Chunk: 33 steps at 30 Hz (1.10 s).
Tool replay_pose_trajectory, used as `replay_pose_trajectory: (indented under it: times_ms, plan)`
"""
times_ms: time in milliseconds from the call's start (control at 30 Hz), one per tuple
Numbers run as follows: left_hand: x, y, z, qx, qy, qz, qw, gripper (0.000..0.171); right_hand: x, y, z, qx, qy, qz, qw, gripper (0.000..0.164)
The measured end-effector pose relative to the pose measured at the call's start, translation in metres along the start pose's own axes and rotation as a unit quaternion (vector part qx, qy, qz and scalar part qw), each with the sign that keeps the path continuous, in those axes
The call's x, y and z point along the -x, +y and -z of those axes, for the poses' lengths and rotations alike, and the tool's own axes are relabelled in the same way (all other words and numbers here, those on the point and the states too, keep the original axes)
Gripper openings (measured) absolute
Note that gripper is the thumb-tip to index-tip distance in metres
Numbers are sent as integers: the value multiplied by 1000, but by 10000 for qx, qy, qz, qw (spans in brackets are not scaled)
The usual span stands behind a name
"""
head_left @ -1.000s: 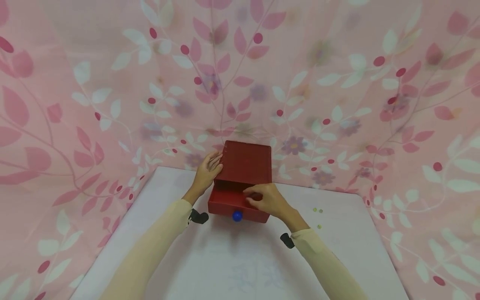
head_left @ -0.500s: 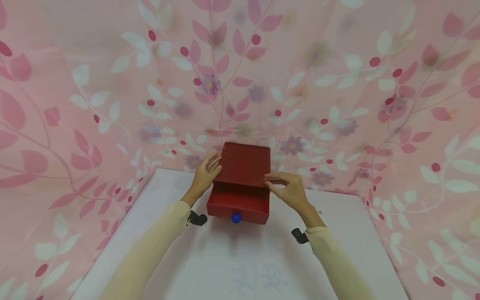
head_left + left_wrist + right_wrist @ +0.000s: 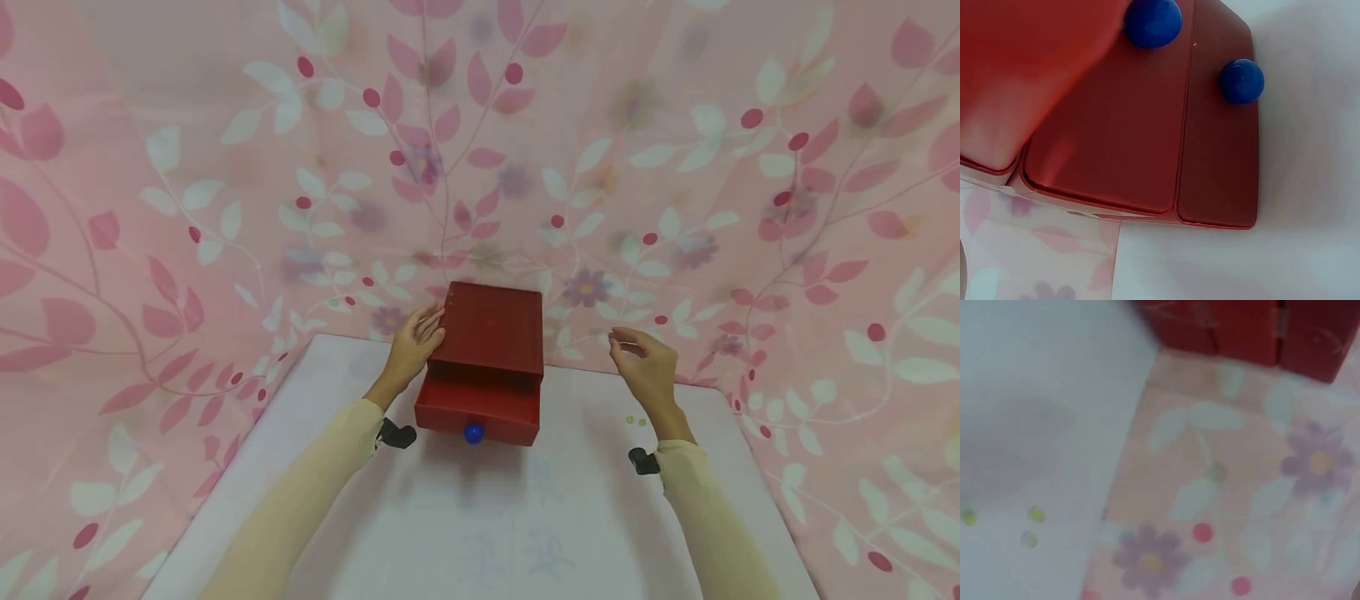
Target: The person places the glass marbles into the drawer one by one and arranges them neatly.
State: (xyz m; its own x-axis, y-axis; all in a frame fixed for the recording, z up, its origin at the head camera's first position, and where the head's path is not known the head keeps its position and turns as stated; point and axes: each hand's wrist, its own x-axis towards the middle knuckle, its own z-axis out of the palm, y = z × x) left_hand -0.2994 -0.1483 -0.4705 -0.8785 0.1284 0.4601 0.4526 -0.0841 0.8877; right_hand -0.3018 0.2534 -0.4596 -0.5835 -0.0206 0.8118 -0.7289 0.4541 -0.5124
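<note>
A red drawer box [image 3: 495, 325] stands at the far side of the table. Its top drawer [image 3: 480, 403] is pulled out, and a blue knob [image 3: 473, 433] sits on the drawer's front. My left hand [image 3: 408, 350] rests against the box's left side, fingers extended along it. To the right of the box, my right hand [image 3: 647, 367] is raised above the table, its fingers loosely bent and nothing visible in them. Small yellow-green beads [image 3: 630, 420] lie on the table near that wrist; the right wrist view shows three, including a paler bead [image 3: 1029, 539].
The left wrist view shows lower drawers, shut, with a blue knob [image 3: 1242, 81] on the lowest. A white table [image 3: 450, 517] carries faint writing. Pink floral cloth [image 3: 480, 167] hangs behind and at both sides. Each wrist wears a black device [image 3: 643, 461].
My right hand has come up out of the open drawer, past the box's front right corner, and moved right above the beads' side of the table. The left hand stays at the box.
</note>
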Motion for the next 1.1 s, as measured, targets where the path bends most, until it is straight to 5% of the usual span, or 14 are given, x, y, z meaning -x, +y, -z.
replay_pose_trajectory:
  times_ms: [167, 367, 733, 1100]
  plan:
    - [-2, -1, 1, 75, 4, -10, 10000, 57, 17, 31, 12, 619, 31, -438, 9971, 20]
    - [-9, -10, 3, 259, 3, 131, 9996, 58, 47, 54, 19, 1131, -435, -1319, 9838, 22]
    - [-16, -11, 6, 305, -16, 137, 9994, 58, 90, 77, 18, 1970, -1311, -2713, 9329, 24]
    - [-15, -13, 6, 321, -19, 209, 9993, 59, 116, 88, 20, 2093, -2016, -3185, 9023, 32]
